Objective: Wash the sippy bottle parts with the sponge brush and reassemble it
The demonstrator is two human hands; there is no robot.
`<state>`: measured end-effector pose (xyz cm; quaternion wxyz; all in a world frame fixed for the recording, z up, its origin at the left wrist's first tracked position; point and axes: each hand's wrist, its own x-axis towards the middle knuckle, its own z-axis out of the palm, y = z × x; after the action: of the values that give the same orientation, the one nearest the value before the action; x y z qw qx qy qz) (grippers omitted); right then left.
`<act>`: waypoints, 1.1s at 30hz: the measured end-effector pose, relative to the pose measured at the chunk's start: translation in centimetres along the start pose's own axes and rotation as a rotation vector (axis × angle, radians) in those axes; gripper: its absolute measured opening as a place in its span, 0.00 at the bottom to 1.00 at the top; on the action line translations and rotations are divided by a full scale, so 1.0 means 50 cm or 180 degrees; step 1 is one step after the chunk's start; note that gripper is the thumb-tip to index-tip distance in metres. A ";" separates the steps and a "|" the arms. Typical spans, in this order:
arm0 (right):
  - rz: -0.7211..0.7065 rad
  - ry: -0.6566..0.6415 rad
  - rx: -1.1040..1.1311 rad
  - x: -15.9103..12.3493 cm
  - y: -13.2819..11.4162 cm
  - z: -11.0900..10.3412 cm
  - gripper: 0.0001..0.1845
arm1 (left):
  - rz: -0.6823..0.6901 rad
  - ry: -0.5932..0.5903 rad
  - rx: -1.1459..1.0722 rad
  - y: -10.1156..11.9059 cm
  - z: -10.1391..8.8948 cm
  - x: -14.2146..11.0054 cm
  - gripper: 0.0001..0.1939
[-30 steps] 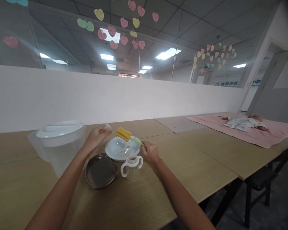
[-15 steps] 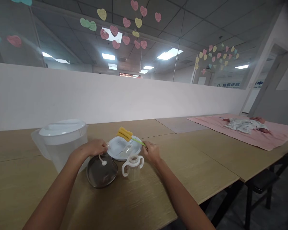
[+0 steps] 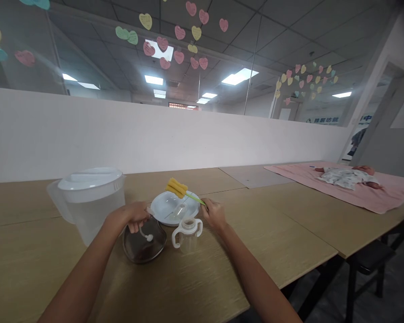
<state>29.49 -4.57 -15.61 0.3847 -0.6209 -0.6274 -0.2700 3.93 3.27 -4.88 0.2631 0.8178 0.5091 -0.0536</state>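
Note:
My right hand (image 3: 214, 214) is closed round the green handle of a bottle brush (image 3: 177, 188), its yellow sponge head held above a white bowl (image 3: 157, 202). In the fingers of my left hand (image 3: 138, 216) is a clear bottle nipple with a drinking straw (image 3: 149, 237); the straw hangs down with its white weighted end over a round metal tray (image 3: 144, 255). Much of the nipple is hidden by the fingers. Inside the bowl lies a clear plastic piece (image 3: 179, 211). A baby bottle (image 3: 189, 231) with two white handles stands uncapped in front of the bowl.
A large lidded pitcher (image 3: 93, 202) with water stands left of my left forearm. Far right, a baby doll (image 3: 346, 177) in patterned clothes lies on a pink mat (image 3: 366, 199). A white wall (image 3: 175, 139) runs behind the table; a dark stool (image 3: 370, 258) stands at lower right.
My left hand has come down from beside the bowl to above the metal tray, and the straw now hangs in view. The brush in my right hand has hardly moved.

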 end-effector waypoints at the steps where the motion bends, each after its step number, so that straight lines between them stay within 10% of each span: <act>1: -0.0002 0.0000 0.0001 0.000 0.000 0.000 0.13 | -0.0025 0.0034 -0.0004 -0.003 0.000 0.002 0.08; 20: 0.0039 -0.0066 -0.0034 0.000 -0.002 -0.001 0.13 | -0.0027 -0.0775 -0.0560 -0.028 -0.018 0.005 0.11; 33: 0.0029 -0.0109 -0.0067 0.001 -0.003 -0.005 0.13 | -0.0128 0.0511 0.0533 -0.008 -0.015 0.004 0.15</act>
<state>29.38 -4.74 -15.40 0.3686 -0.6323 -0.6282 -0.2642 3.55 3.90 -4.46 0.1510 0.8281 0.5386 -0.0356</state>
